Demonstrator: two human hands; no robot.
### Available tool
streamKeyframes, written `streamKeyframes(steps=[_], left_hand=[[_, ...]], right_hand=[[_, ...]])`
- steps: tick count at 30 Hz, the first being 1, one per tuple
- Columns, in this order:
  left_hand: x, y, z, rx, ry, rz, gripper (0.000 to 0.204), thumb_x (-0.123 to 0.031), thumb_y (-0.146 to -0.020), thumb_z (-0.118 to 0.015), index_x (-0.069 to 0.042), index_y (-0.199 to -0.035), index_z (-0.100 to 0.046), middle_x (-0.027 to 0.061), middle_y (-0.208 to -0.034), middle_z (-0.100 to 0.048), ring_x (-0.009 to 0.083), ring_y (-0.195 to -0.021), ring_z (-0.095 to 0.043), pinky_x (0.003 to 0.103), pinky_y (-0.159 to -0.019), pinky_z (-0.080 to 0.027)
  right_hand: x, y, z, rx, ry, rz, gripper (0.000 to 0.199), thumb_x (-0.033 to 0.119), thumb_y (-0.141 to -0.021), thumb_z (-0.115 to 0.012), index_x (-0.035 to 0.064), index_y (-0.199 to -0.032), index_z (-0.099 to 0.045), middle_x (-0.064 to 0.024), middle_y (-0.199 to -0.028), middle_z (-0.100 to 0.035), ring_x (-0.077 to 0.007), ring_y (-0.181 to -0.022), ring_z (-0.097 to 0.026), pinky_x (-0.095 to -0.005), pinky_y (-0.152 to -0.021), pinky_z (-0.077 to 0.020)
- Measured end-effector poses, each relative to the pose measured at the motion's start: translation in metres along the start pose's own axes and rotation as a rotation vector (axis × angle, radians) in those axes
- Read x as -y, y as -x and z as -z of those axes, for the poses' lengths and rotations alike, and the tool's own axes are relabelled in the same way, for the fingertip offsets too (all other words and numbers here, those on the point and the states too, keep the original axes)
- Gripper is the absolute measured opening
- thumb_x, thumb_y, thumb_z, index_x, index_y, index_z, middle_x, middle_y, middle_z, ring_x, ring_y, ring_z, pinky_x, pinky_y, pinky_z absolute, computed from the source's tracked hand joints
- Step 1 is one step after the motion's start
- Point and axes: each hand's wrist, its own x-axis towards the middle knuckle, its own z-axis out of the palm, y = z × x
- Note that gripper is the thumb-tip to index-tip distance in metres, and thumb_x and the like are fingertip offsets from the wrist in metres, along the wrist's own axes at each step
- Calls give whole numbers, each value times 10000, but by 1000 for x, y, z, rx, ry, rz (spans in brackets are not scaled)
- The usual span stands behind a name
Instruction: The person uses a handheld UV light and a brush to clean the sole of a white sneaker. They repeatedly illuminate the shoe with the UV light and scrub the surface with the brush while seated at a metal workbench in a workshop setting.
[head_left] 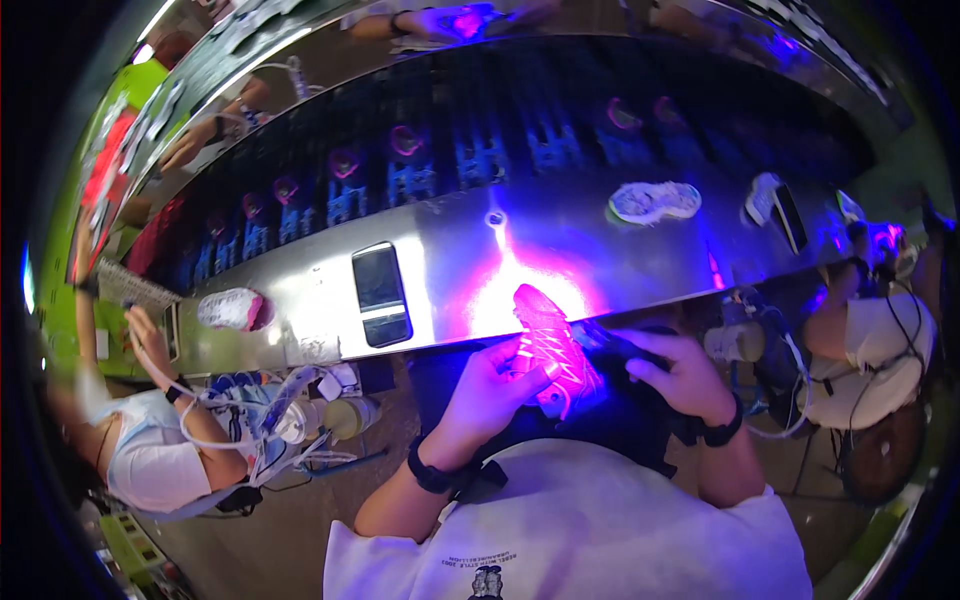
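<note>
My left hand point(495, 385) grips a sports shoe point(552, 345) that glows pink under violet light, holding it sole-side toward me just below the edge of a shiny metal table point(450, 270). My right hand point(680, 375) is closed around a dark torch-like tool point(615, 345) that touches the shoe's right side. Both wrists carry black bands. A bright pink-violet patch of light lies on the table right above the shoe.
A dark phone point(381, 293) lies on the table left of the glow. A white shoe point(655, 202) and another shoe point(765, 198) rest farther right, one more point(232, 309) at the left. Seated people work at left point(160, 450) and right point(870, 340); a dark conveyor belt point(500, 140) runs behind.
</note>
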Motion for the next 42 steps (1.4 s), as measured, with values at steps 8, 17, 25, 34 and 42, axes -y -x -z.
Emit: streamKeyframes(steps=[8, 17, 25, 34, 42], left_hand=[[-2, -4, -2, -155, -266, -221, 455, -144, -952, -745, 88, -1307, -580, 79, -1052, -730, 113, -946, -681, 280, -854, -555], [7, -29, -10, -289, -146, -167, 408, -165, -943, -776, 81, -1222, -609, 10, -967, -681, 50, -897, -613, 229, -787, -509], [-10, -34, -12, -211, 434, 91, 501, -417, -1027, -634, 28, -1253, -596, 91, -1101, -690, 173, -989, -708, 306, -867, -602], [-11, -21, 4, -171, 647, 258, 578, -437, -1053, -568, 0, -1408, -442, 178, -1231, -646, 267, -1064, -704, 372, -912, -632], [3, -12, 15, 104, 1105, 329, 488, -383, -1100, -468, -47, -1454, -465, 176, -1330, -606, 307, -1130, -676, 429, -969, -612]], right_hand=[[23, 0, 27, 208, 24, -192, 459, 75, -953, -684, 81, -1407, -619, -67, -1033, -730, -130, -874, -639, -297, -837, -523], [12, 11, 25, -50, 331, 58, 476, 71, -878, -740, 92, -1347, -661, -173, -1078, -723, -320, -959, -692, -360, -878, -528], [23, -17, 32, -110, 521, 213, 478, 65, -871, -743, 112, -1340, -665, -155, -864, -643, -336, -778, -640, -390, -718, -508], [43, -37, 30, -55, 713, 300, 434, 114, -888, -726, 131, -1320, -683, -146, -891, -666, -343, -795, -649, -417, -722, -524], [43, -35, 22, -58, 613, 289, 403, 105, -906, -706, 96, -1308, -684, -164, -955, -692, -352, -853, -664, -417, -775, -529]])
